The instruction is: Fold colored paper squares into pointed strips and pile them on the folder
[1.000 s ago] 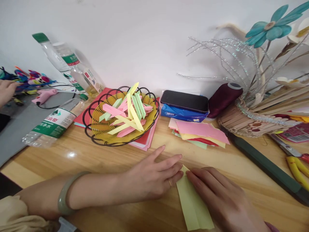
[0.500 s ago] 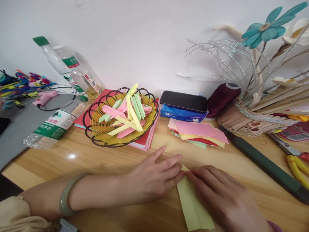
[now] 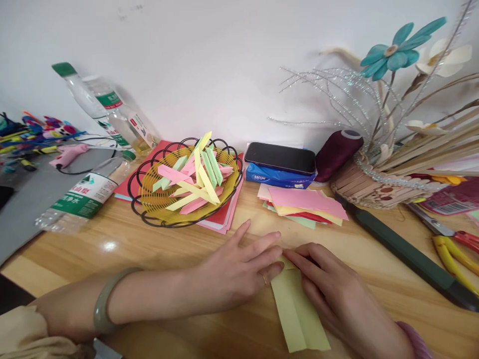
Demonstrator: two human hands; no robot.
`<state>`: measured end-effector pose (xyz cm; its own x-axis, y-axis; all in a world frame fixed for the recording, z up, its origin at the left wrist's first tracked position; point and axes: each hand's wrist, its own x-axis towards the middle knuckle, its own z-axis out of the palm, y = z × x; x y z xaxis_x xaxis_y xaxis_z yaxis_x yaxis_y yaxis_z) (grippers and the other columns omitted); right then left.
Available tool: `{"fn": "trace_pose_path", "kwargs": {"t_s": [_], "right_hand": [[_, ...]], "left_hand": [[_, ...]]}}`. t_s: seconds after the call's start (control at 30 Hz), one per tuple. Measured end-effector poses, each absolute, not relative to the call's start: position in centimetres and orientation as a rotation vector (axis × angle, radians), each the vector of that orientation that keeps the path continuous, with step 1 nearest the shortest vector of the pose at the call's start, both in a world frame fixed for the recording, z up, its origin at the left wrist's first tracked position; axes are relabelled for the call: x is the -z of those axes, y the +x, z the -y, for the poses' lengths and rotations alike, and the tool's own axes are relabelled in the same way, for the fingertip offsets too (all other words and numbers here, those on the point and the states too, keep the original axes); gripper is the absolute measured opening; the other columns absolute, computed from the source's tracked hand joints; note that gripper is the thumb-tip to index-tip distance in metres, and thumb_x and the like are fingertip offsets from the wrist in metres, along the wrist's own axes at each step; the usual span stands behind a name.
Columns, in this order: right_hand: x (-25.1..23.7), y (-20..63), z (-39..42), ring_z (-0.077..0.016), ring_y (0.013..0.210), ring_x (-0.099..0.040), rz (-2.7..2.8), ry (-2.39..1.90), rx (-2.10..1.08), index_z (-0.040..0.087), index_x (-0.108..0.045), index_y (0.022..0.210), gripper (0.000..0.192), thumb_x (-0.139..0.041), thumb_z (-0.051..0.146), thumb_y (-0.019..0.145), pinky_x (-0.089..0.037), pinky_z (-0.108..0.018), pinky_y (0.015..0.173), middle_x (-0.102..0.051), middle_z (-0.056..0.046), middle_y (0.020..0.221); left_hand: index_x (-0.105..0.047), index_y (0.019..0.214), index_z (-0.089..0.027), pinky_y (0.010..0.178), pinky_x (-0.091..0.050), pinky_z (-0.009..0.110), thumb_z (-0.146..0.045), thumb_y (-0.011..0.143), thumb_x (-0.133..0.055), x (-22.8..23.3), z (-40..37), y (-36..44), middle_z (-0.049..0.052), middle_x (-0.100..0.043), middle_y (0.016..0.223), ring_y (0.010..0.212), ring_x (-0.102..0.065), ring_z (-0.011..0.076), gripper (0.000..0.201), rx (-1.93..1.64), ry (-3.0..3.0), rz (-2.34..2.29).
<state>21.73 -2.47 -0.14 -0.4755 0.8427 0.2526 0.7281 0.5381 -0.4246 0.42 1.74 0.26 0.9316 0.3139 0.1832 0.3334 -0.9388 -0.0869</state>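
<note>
- A wooden table (image 3: 157, 249) stands against a white wall.
- Nearest, the left hand (image 3: 235, 271) and right hand (image 3: 337, 294) lie flat, fingertips together, pressing a green paper strip (image 3: 297, 314).
- The step in hand looks like creasing its top corner.
- Beyond sit a paper stack (image 3: 303, 202) and a basket (image 3: 187, 182).

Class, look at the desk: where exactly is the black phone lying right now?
In the head view, the black phone lies flat on a blue tissue pack by the wall, between the wire basket and the maroon thread spool.
</note>
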Motion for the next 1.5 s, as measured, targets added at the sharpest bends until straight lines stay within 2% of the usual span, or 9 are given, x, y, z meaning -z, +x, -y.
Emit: {"fn": "trace_pose_path", "kwargs": {"t_s": [0.17,0.3,0.4,0.8,1.03,1.1,1.2,1.3,1.5], "right_hand": [[0.24,21.88,2.36,-0.0150,0.085,-0.058,2.343,-1.287,-0.468,0.021,-0.051,0.117,0.036,-0.038,0.011,0.086,-0.052,-0.030,0.071,-0.057,-0.006,0.095],[0.44,22.19,2.39,-0.0147,0.082,-0.058,2.372,-1.254,-0.472,0.020,-0.055,0.107,0.024,-0.039,0.018,0.090,-0.051,-0.028,0.069,-0.057,-0.006,0.092],[0.41,22.50,2.52,-0.0147,0.081,-0.058,2.397,-1.221,-0.455,0.019,-0.055,0.108,0.027,-0.033,0.019,0.092,-0.051,-0.027,0.068,-0.058,-0.007,0.091],[-0.20,22.22,2.41,-0.0162,0.077,-0.059,2.484,-1.024,-0.103,0.011,-0.055,0.111,0.033,-0.028,0.016,0.094,-0.051,-0.026,0.067,-0.062,-0.009,0.084],[-0.01,22.26,2.29,-0.0167,0.076,-0.058,2.508,-1.033,-0.082,0.009,-0.055,0.112,0.036,-0.025,0.016,0.094,-0.051,-0.027,0.066,-0.061,-0.009,0.084],[-0.02,22.27,2.29,-0.0169,0.078,-0.057,2.515,-1.032,-0.072,0.009,-0.055,0.111,0.036,-0.025,0.017,0.094,-0.051,-0.027,0.067,-0.061,-0.010,0.085],[-0.09,22.25,2.32,-0.0171,0.079,-0.057,2.535,-1.034,-0.048,0.010,-0.056,0.110,0.038,-0.023,0.018,0.095,-0.051,-0.027,0.068,-0.061,-0.010,0.086],[-0.14,22.24,2.33,-0.0173,0.078,-0.056,2.569,-1.026,-0.010,0.009,-0.057,0.109,0.039,-0.022,0.018,0.095,-0.051,-0.028,0.067,-0.061,-0.010,0.086],[-0.06,22.53,2.55,-0.0170,0.077,-0.055,2.621,-1.050,-0.009,0.008,-0.057,0.109,0.040,-0.022,0.019,0.095,-0.051,-0.029,0.067,-0.060,-0.009,0.087]], "left_hand": [[-0.052,0.118,-0.017,0.108,-0.013,0.056,-0.016,0.091,-0.040,-0.05,-1.86,0.40,0.005,-0.050,0.124,0.128,-0.027,0.0242,0.029,0.276,-2.954,0.482],[-0.051,0.120,-0.015,0.109,-0.003,0.058,-0.016,0.092,-0.038,0.27,-1.98,0.24,0.003,-0.051,0.124,0.129,-0.024,0.0231,0.031,0.280,-2.959,0.423],[-0.053,0.118,-0.016,0.109,0.000,0.058,-0.015,0.092,-0.037,0.27,-2.00,0.06,0.001,-0.053,0.124,0.130,-0.022,0.0216,0.030,0.276,-2.958,0.376],[-0.052,0.118,-0.012,0.104,-0.022,0.056,-0.016,0.093,-0.032,0.09,-1.64,0.15,0.006,-0.054,0.124,0.127,-0.030,0.0235,0.032,0.281,-2.889,0.370],[-0.055,0.115,-0.014,0.108,0.001,0.055,-0.013,0.094,-0.029,-0.30,-1.63,0.17,0.004,-0.054,0.124,0.126,-0.029,0.0197,0.034,0.310,-2.897,0.405],[-0.054,0.116,-0.013,0.108,0.003,0.055,-0.013,0.094,-0.027,-0.26,-1.80,0.18,0.004,-0.052,0.127,0.129,-0.025,0.0194,0.035,0.292,-2.913,0.376],[-0.053,0.118,-0.011,0.108,-0.005,0.057,-0.013,0.094,-0.026,-0.06,-2.08,0.22,0.006,-0.050,0.130,0.132,-0.019,0.0221,0.036,0.243,-2.937,0.306],[-0.052,0.120,-0.009,0.107,-0.015,0.054,-0.016,0.093,-0.032,0.09,-2.18,0.26,0.010,-0.050,0.129,0.131,-0.023,0.0266,0.034,0.200,-2.949,0.271],[-0.053,0.119,-0.007,0.107,-0.019,0.048,-0.019,0.092,-0.038,-0.08,-2.09,0.36,0.010,-0.052,0.127,0.129,-0.029,0.0299,0.033,0.204,-2.938,0.267]]}}
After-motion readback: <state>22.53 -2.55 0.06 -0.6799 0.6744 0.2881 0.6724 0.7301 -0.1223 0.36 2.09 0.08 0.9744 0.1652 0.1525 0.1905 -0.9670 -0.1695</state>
